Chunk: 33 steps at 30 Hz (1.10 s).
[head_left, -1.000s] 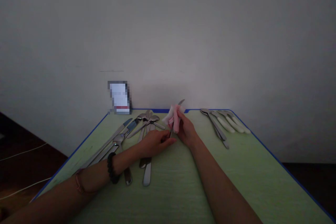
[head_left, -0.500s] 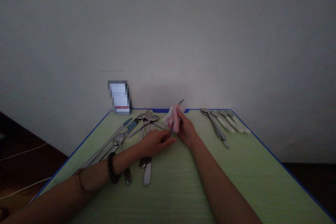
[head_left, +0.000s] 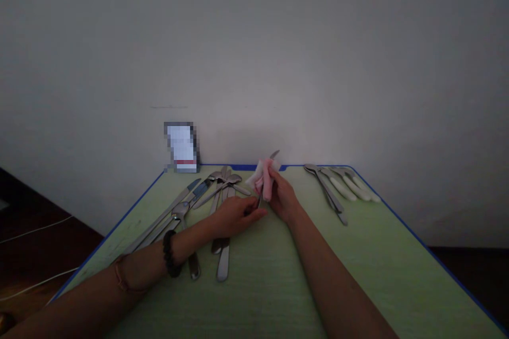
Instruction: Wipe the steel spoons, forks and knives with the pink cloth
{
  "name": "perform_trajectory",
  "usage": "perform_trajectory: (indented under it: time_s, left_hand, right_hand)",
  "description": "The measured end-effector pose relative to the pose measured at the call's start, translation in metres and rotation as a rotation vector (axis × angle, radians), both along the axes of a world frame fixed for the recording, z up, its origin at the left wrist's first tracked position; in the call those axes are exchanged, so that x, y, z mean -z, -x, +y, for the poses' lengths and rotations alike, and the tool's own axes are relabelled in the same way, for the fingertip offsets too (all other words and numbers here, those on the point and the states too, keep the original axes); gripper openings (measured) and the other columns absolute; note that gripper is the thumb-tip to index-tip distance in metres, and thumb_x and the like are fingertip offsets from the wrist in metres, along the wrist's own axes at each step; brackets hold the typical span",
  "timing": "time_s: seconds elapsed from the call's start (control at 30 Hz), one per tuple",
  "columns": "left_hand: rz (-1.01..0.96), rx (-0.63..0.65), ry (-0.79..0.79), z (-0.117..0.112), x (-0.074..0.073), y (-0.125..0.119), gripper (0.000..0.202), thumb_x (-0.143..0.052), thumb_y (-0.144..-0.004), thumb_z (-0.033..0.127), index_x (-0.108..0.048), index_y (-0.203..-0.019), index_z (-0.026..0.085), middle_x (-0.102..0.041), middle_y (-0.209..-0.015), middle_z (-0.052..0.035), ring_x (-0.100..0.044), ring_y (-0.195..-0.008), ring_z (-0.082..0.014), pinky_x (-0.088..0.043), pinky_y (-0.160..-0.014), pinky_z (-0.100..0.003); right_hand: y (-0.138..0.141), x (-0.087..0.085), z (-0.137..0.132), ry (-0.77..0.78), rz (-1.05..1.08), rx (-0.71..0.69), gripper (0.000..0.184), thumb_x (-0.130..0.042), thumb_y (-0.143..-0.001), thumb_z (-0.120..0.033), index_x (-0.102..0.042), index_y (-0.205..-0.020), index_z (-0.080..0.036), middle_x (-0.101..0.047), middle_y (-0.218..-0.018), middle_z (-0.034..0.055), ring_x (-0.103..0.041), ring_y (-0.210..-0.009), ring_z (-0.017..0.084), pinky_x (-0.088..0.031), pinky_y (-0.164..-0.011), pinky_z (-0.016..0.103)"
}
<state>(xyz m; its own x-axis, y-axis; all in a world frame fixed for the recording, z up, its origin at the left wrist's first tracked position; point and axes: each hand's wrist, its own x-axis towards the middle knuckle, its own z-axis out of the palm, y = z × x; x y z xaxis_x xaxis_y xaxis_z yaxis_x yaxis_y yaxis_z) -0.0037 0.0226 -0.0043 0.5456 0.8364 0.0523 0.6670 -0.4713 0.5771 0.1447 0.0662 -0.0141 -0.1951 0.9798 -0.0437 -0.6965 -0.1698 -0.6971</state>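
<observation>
My left hand (head_left: 240, 216), with a dark bead bracelet at the wrist, pinches the lower end of a table knife (head_left: 274, 154) over the middle of the table. The knife slants up and away; its pointed tip shows above a pink and white cloth (head_left: 266, 183). Closed round that cloth, my right hand (head_left: 283, 198) presses it about the middle of the knife, which is hidden there. Loose metal cutlery lies left of and beneath my left arm: several spoons (head_left: 181, 209) and knives (head_left: 169, 213), some crossing each other.
On the right lie metal spoons (head_left: 326, 190) and several pieces of cutlery with white handles (head_left: 345, 188). A blurred-out phone (head_left: 182, 147) leans on the wall (head_left: 254, 63) at the back left. The green table (head_left: 254, 291) has a blue rim and touches the wall.
Almost nothing differs. Both hands, the cloth and the knife keep nearly the same place, and the loose cutlery lies as before.
</observation>
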Motion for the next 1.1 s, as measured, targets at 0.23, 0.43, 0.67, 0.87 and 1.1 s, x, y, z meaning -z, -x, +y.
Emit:
perform_trajectory:
  time_s: [0.23, 0.43, 0.67, 0.87, 1.1]
  left_hand:
    - [0.007, -0.008, -0.022, 0.0002, 0.0015, 0.0001, 0.032, -0.045, -0.088, 0.044, -0.039, -0.067, 0.021, -0.044, -0.058, 0.0042, -0.040, -0.055, -0.0125, -0.025, -0.054, -0.026]
    - [0.017, 0.003, -0.001, 0.0002, -0.0010, -0.0002, 0.032, -0.045, -0.089, 0.044, -0.040, -0.067, 0.021, -0.044, -0.058, 0.0041, -0.040, -0.054, -0.0124, -0.025, -0.055, -0.026]
    - [0.016, -0.004, 0.006, -0.0005, -0.0014, -0.0004, 0.031, -0.045, -0.088, 0.044, -0.040, -0.068, 0.021, -0.044, -0.058, 0.0043, -0.040, -0.054, -0.0124, -0.025, -0.054, -0.026]
    - [-0.001, 0.005, -0.001, -0.0001, -0.0005, 0.0005, 0.032, -0.045, -0.089, 0.044, -0.040, -0.068, 0.021, -0.044, -0.058, 0.0044, -0.040, -0.054, -0.0123, -0.026, -0.054, -0.026]
    - [-0.006, 0.003, -0.023, 0.0005, 0.0019, 0.0002, 0.031, -0.045, -0.088, 0.043, -0.040, -0.068, 0.021, -0.045, -0.059, 0.0044, -0.041, -0.054, -0.0122, -0.026, -0.055, -0.026]
  right_hand:
    - [0.0011, -0.0015, -0.0001, 0.019, 0.020, 0.019, 0.029, -0.074, -0.070, -0.032, -0.069, -0.092, -0.014, -0.065, -0.065, -0.0017, -0.056, -0.059, 0.012, -0.043, -0.054, 0.023]
    - [0.0006, -0.0008, 0.0002, 0.027, 0.009, 0.026, 0.029, -0.075, -0.068, -0.034, -0.069, -0.089, -0.014, -0.066, -0.065, -0.0016, -0.057, -0.060, 0.012, -0.046, -0.059, 0.024]
    - [0.0015, -0.0026, -0.0008, 0.032, 0.020, 0.017, 0.030, -0.076, -0.068, -0.033, -0.070, -0.091, -0.015, -0.067, -0.068, -0.0011, -0.058, -0.062, 0.012, -0.046, -0.058, 0.024]
    - [0.0014, -0.0038, -0.0012, 0.050, 0.020, 0.028, 0.028, -0.074, -0.069, -0.031, -0.070, -0.091, -0.014, -0.066, -0.067, -0.0012, -0.057, -0.061, 0.012, -0.046, -0.056, 0.023]
    - [0.0016, -0.0042, -0.0013, 0.048, 0.010, 0.034, 0.027, -0.074, -0.070, -0.031, -0.068, -0.091, -0.015, -0.067, -0.069, -0.0012, -0.059, -0.063, 0.012, -0.047, -0.056, 0.023]
